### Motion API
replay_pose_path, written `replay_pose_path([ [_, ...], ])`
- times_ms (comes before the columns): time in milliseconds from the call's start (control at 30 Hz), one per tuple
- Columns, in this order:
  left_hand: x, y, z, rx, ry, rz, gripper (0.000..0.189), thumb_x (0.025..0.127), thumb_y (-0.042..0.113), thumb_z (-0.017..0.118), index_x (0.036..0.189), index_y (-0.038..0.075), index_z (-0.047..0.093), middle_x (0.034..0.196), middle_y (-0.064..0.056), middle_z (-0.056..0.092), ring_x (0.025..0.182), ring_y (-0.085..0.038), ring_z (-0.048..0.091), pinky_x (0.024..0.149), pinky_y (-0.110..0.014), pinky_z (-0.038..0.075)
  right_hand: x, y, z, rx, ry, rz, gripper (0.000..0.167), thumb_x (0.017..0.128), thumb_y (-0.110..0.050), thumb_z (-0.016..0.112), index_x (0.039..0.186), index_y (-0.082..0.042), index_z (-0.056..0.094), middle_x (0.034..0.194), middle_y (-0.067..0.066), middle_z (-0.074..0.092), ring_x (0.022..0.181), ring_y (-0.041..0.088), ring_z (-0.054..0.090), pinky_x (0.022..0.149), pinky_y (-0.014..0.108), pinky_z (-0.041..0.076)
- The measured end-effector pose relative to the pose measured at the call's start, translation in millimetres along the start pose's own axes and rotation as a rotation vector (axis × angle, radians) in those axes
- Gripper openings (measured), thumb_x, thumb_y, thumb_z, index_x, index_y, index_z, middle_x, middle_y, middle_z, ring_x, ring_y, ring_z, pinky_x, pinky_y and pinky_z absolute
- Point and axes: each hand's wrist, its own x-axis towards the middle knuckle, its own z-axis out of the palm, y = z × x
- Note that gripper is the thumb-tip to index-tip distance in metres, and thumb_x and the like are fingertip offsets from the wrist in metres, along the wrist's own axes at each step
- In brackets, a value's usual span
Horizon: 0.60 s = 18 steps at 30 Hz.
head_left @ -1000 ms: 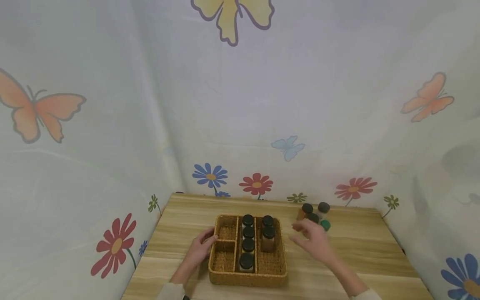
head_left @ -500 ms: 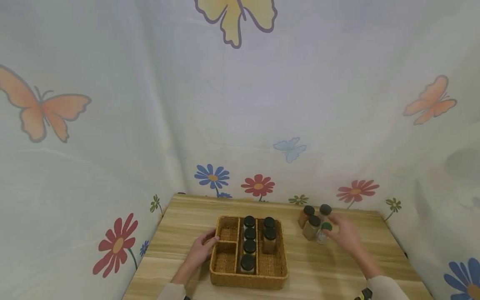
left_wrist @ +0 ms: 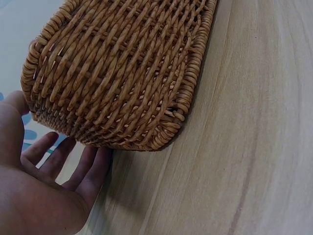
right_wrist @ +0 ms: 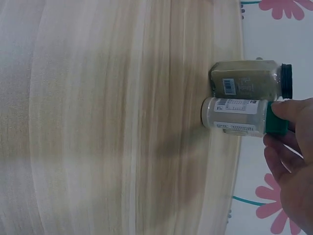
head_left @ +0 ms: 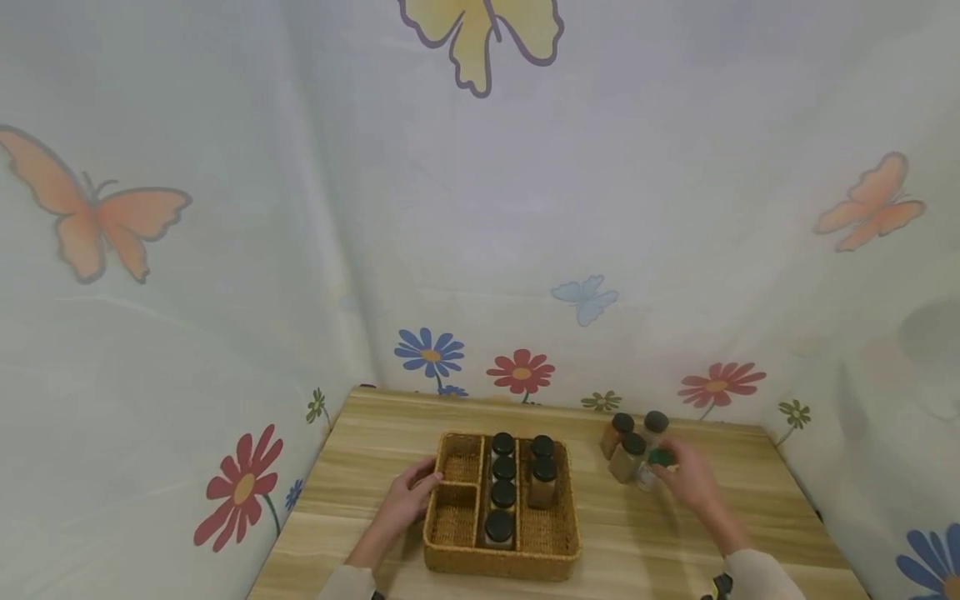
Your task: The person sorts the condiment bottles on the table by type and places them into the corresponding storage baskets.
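In the head view, my right hand point(head_left: 688, 477) pinches the green cap of a small clear spice jar point(head_left: 647, 475) at the right of the table. The right wrist view shows the thumb on that green cap point(right_wrist: 277, 119) and white labels along the jar. A jar of tan powder point(right_wrist: 247, 81) with a black lid stands right beside it. My left hand point(head_left: 405, 502) holds the left side of a woven basket point(head_left: 498, 565), thumb over the rim. Seen from the left wrist, its fingers point(left_wrist: 85, 169) reach the basket's outer wall point(left_wrist: 117, 73).
Several black-lidded jars point(head_left: 499, 525) line the basket's middle compartment, and two more point(head_left: 542, 487) stand in the right one. Behind my right hand are a reddish-brown jar point(head_left: 617, 435) and another black-lidded jar point(head_left: 656, 425). A patterned cloth wall point(head_left: 480, 317) borders the wooden table point(head_left: 390, 408).
My right hand has moved right from beside the basket to the jar group and taken hold of the green cap. The left hand stays on the basket.
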Motion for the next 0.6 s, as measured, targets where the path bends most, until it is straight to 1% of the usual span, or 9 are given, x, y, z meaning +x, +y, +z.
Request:
replay_pose_path([
  [100,-0.8,-1.3,-1.4,-0.008,0.0,0.006,0.06,0.11,0.029,0.062,0.159,0.001,0.043,0.158,-0.029,0.046,0.136,-0.046,0.055,0.1,-0.053,0.059,0.0,-2,-3,-0.007,-0.004,0.004,0.033,0.083,0.0,0.083,0.113,0.006,0.07,0.098,0.017,0.074,0.088,0.034,0.07,0.078,0.055,0.061],
  [200,-0.1,-2.1,-0.4,-0.004,0.001,0.007,0.06,0.11,0.029,0.062,0.159,0.0,0.043,0.158,-0.029,0.045,0.136,-0.046,0.055,0.1,-0.054,0.059,-1.1,-10,-15,-0.003,-0.027,0.011,0.033,0.086,-0.004,0.083,0.115,0.006,0.07,0.099,0.015,0.074,0.09,0.034,0.07,0.079,0.056,0.061],
  [300,0.1,-2.8,-1.0,-0.011,0.002,-0.002,0.061,0.11,0.029,0.062,0.159,0.0,0.042,0.158,-0.03,0.044,0.135,-0.047,0.056,0.099,-0.054,0.059,2.9,-26,-31,0.018,-0.054,-0.004,0.031,0.089,-0.006,0.082,0.115,0.007,0.071,0.101,0.016,0.075,0.094,0.038,0.071,0.083,0.06,0.061],
  [433,0.6,-2.9,-1.8,-0.019,-0.005,-0.006,0.061,0.11,0.03,0.061,0.16,0.001,0.042,0.159,-0.03,0.043,0.135,-0.047,0.056,0.099,-0.054,0.06,11.6,-58,-52,0.028,-0.078,-0.057,0.03,0.09,-0.008,0.083,0.116,0.004,0.072,0.105,0.015,0.076,0.1,0.041,0.073,0.088,0.061,0.061],
  [500,0.6,-2.4,-1.5,-0.022,-0.011,-0.008,0.062,0.11,0.03,0.061,0.16,0.001,0.041,0.16,-0.03,0.042,0.135,-0.048,0.056,0.098,-0.053,0.06,16.1,-80,-59,0.032,-0.093,-0.081,0.032,0.091,-0.01,0.083,0.119,0.002,0.071,0.109,0.014,0.075,0.102,0.039,0.072,0.088,0.06,0.061],
  [600,0.5,-2.8,-0.8,-0.02,-0.019,-0.008,0.063,0.11,0.031,0.062,0.16,0.001,0.041,0.16,-0.03,0.042,0.134,-0.048,0.056,0.098,-0.053,0.06,23.8,-115,-64,0.065,-0.115,-0.104,0.035,0.092,-0.012,0.083,0.122,0.0,0.071,0.113,0.012,0.074,0.104,0.036,0.072,0.087,0.056,0.062],
])
